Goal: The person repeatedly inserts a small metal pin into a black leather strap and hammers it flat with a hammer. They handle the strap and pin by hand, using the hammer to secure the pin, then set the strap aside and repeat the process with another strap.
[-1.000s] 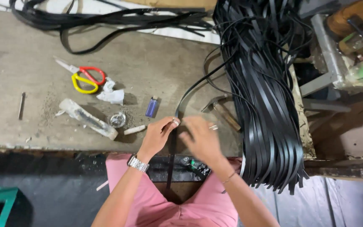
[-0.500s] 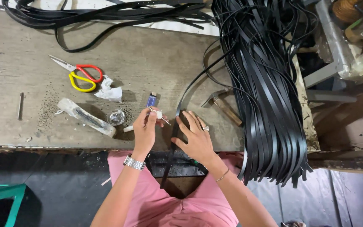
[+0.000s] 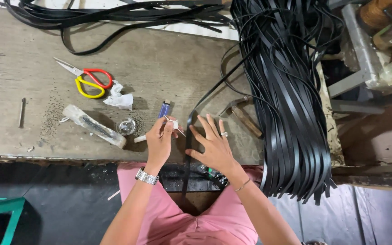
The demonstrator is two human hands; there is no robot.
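Worn grey workbench (image 3: 169,68), scuffed, dusted with dark specks on the left side. Big bundle of flat black straps (image 3: 286,104) draped over the right end, hanging off the front edge; more black straps looped along the back edge.

Left hand (image 3: 160,139) pinched shut around a thin needle-like tool (image 3: 174,126) with a small white bit at the fingertips, held just above the bench near the front edge. Metal watch (image 3: 147,176) on that wrist.

Right hand (image 3: 212,147) open, fingers spread, pressed flat on the bench, ring on one finger. Single black strap (image 3: 188,136) running between the two hands, under the right hand's thumb side, curving up toward the bundle and dropping over the front edge toward the lap.

Nearby: blue lighter (image 3: 163,109) just above the left hand, small round tin (image 3: 126,126) and pale stick-shaped block (image 3: 94,126) to its left, crumpled white paper (image 3: 119,100), red-and-yellow scissors (image 3: 85,78), hammer (image 3: 243,117) beside the bundle.
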